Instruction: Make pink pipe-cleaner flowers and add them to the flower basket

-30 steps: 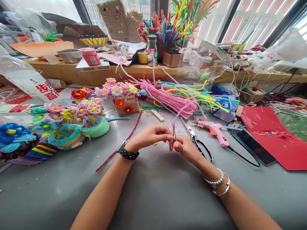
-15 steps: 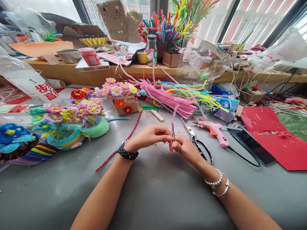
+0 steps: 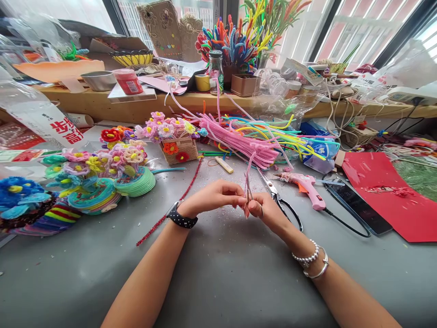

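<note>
My left hand [image 3: 215, 197] is closed, fingertips pinching a pink pipe cleaner [image 3: 251, 159] whose free end rises above the hands. Fingers of my right hand [image 3: 269, 213] are wrapped round a small pair of scissors [image 3: 247, 186], its blades pointing up along the pipe cleaner. Where blades and pipe cleaner meet, the fingers partly hide them. Both hands almost touch above the grey table [image 3: 218, 273]. Just behind my right hand lie larger scissors [image 3: 271, 187] with black handles. A red tinsel stem [image 3: 155, 228] runs beside my left wrist.
A bundle of pink pipe cleaners [image 3: 239, 141] lies beyond the hands. To the right are a pink glue gun [image 3: 312, 189], a phone [image 3: 358, 205] and red card [image 3: 392, 191]. Pipe-cleaner flower pots [image 3: 134, 182] and a small flower basket [image 3: 179, 150] stand left.
The small scissors have shifted slightly, and their blades show more clearly apart from the pink pipe cleaner. My right hand has turned a little; my left hand stays nearly still.
</note>
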Available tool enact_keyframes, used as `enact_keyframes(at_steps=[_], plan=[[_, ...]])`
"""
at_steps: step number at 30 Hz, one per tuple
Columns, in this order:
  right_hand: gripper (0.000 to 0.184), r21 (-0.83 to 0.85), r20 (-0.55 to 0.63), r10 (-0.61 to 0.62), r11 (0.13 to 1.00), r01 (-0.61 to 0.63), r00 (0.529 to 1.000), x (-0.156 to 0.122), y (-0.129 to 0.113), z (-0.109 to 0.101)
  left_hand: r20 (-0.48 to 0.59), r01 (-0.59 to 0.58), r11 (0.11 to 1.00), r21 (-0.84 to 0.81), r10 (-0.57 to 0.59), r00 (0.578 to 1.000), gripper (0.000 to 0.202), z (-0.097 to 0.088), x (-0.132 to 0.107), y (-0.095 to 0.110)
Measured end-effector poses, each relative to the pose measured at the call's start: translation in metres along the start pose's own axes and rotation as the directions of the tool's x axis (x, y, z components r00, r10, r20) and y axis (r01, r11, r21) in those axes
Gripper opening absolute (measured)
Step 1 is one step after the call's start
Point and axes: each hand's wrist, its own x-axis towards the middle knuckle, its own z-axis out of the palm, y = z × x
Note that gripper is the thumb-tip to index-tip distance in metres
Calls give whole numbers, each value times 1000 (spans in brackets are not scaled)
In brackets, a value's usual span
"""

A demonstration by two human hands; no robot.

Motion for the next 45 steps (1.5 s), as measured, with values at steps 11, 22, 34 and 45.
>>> enact_keyframes(at_steps=[11, 22, 34, 45], plan=[[53, -98, -173, 94, 989, -112, 980, 1, -1, 3, -15, 14, 1000, -13, -14, 1000, 23, -1, -1, 3], [58, -188, -174, 86, 975, -118, 981, 2, 0, 5, -142, -9, 1000, 18, 11, 990, 28, 4, 1, 6], [57, -124, -128, 86, 987, -102, 988, 2, 0, 7, -64, 30, 998, 61, -26, 998, 32, 0, 0, 1], [71, -171, 56, 33, 985, -23, 998, 3, 2, -1, -2, 27, 997, 71, -27, 1000, 32, -1, -2, 5]])
